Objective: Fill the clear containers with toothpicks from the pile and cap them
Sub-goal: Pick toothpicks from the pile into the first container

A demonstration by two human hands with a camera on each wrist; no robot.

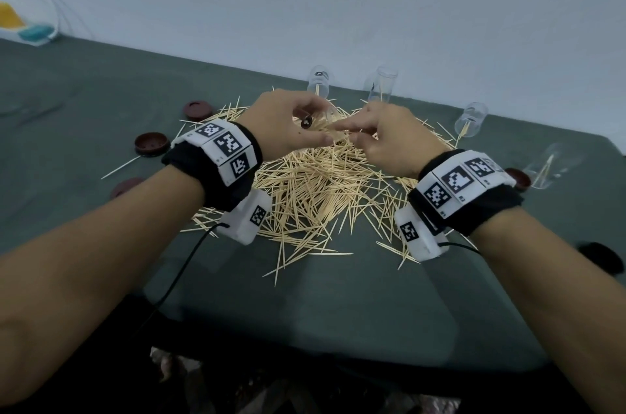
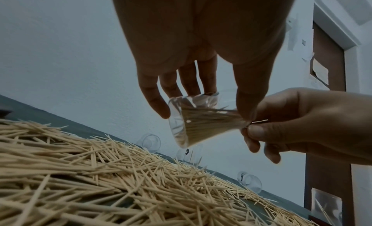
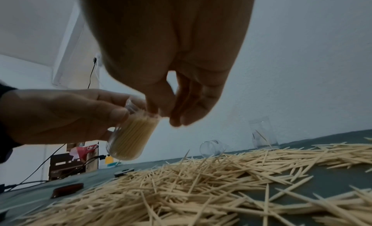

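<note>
A big pile of toothpicks (image 1: 321, 190) covers the middle of the dark green table. Just above its far side my left hand (image 1: 315, 129) grips a clear container (image 2: 179, 126), tilted with its mouth toward my right hand. A packed bundle of toothpicks (image 2: 209, 124) fills most of the container (image 3: 130, 138). My right hand (image 1: 342, 130) pinches the bundle's sticking-out ends at the container's mouth, thumb against fingertips (image 2: 255, 131). In the head view the hands hide most of the container.
Clear containers with a toothpick or two stand at the back (image 1: 318, 81), (image 1: 381, 85), (image 1: 471, 120); another (image 1: 548, 166) lies at the right. Dark red caps lie left of the pile (image 1: 198, 108), (image 1: 151, 142), (image 1: 127, 185) and one right (image 1: 518, 178). The wall runs close behind.
</note>
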